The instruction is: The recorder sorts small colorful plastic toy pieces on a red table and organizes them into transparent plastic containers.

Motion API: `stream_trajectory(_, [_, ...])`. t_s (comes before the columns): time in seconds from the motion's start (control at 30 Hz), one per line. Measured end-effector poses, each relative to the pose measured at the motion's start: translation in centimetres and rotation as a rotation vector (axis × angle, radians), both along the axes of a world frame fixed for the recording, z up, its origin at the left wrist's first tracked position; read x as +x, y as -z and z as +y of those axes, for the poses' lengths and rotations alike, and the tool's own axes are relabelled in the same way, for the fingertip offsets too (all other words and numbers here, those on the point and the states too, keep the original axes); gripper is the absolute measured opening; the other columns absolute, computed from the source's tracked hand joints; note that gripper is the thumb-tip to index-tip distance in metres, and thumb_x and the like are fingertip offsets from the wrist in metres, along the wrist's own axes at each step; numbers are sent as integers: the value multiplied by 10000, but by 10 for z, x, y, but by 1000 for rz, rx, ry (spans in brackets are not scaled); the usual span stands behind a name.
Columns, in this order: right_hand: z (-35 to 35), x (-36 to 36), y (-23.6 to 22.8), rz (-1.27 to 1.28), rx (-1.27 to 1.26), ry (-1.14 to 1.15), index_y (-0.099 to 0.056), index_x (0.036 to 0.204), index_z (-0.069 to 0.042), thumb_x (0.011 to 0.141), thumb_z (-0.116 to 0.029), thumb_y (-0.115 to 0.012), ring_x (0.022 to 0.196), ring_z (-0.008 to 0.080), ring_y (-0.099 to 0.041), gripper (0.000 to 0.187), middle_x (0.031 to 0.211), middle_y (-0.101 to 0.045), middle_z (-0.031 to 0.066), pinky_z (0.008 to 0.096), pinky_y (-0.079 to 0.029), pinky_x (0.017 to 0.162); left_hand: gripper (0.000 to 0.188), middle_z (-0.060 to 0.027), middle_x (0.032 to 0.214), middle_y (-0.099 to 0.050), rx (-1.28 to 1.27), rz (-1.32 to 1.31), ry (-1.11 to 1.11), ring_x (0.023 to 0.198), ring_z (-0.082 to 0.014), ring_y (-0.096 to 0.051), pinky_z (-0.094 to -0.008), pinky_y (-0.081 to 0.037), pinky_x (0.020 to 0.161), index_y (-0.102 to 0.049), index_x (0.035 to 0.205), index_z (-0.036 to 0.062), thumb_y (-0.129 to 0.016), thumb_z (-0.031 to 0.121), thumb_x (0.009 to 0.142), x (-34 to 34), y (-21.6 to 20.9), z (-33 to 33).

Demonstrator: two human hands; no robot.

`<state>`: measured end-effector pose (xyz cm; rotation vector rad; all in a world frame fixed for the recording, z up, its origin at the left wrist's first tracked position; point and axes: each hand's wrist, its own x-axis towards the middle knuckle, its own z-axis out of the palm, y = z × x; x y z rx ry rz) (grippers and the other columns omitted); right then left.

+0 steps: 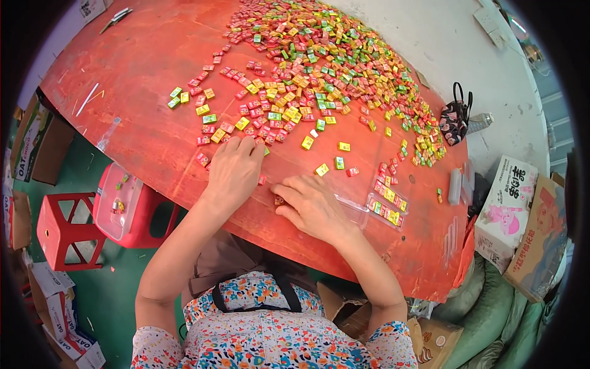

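Note:
My left hand [235, 167] is on the red table at the near edge of the scattered small boxes [268, 117]. Its fingers are bent downward and close together; the backs of the fingers hide the tips and whatever they pinch. To its right, my right hand [311, 206] rests low over the table with curled fingers. A small red box [278, 200] shows between its thumb and forefinger. Beside that hand lies a clear plastic tray [352, 212], partly covered by it. Farther right, another clear tray [402, 227] holds rows of red, yellow and green boxes.
A large heap of small boxes [332, 55] spreads over the far side of the red table [141, 67]. A dark floral bag [455, 123] stands at the right, near cartons [505, 197]. Red stools [67, 230] are at the left, one bearing a clear bin [110, 212].

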<state>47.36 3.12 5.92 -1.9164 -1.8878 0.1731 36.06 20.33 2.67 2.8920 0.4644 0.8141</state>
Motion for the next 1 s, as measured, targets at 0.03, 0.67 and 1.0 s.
stream_trajectory(0.03, [0,4,0,1,1,2,-652,1135,-67,832,-187,-716,997,311,-608,332,1062,-618,119,434,-478,874,83,-74,846,-555,1,1,2,844,-254,-589,-397,-508,737,-595,831,60,-619,122,783,2,-1,0])
stream_trajectory(0.67, [26,63,13,20,129,149,-597,995,-30,798,-16,-669,901,336,-611,211,955,-606,128,428,-496,773,68,-158,926,-579,-70,66,69,902,-319,-630,-403,-560,686,-617,837,-7,-615,30,780,22,-8,4])
stream_trajectory(1.0, [-5,36,7,77,6,53,-625,1007,-57,781,-162,-758,907,308,-618,282,963,-623,104,418,-487,799,104,-159,898,-567,-627,-62,94,798,-368,-628,-465,-523,653,-616,895,1,-665,52,819,-49,-22,-36])
